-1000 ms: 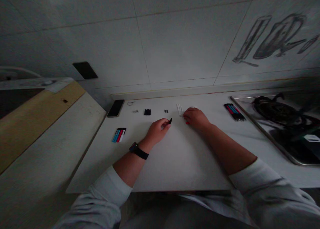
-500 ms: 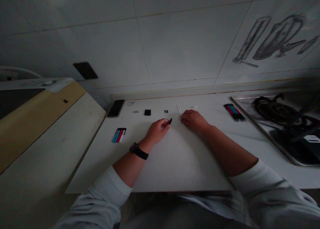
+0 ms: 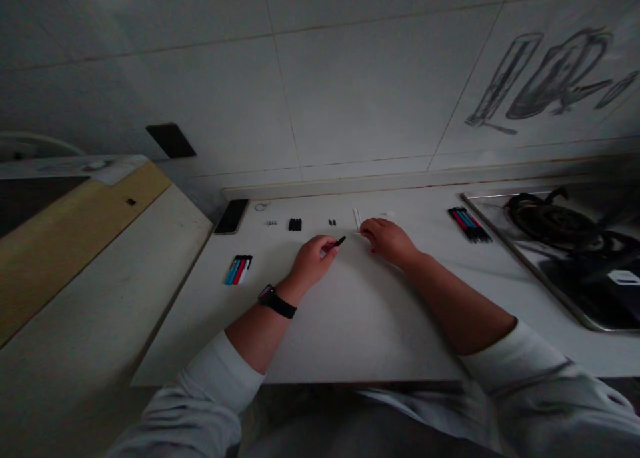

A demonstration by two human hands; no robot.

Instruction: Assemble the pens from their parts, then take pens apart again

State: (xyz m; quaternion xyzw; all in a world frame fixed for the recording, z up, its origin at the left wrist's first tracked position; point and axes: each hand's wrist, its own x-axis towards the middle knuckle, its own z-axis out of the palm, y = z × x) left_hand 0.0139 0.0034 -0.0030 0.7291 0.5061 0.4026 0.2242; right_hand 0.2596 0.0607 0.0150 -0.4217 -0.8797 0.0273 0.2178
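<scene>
Between the thumb and fingers of my left hand [image 3: 314, 259] is a small black pen part [image 3: 341, 241], its dark end sticking out to the right. My right hand [image 3: 387, 238] is closed on a thin pen refill [image 3: 357, 233]; its pale tip points left toward the black part, and a bit of red shows under the fingers. The two hands are apart. Just behind my right hand lie slim white refills [image 3: 357, 217]. Small dark pieces [image 3: 333, 223], a group of black pen parts [image 3: 295, 225] and several springs [image 3: 271, 223] lie along the back.
Blue, red, white and black pen barrels [image 3: 239, 271] lie at left on the white counter [image 3: 350, 331]. A phone [image 3: 232, 217] and a ring-shaped item [image 3: 261, 207] are at back left. Several pens [image 3: 469, 225] lie beside the gas stove [image 3: 565, 245] at right.
My right hand has lifted slightly with a refill in its fingers, its tip and red end now showing. The black part in my left hand has tilted a little toward the right.
</scene>
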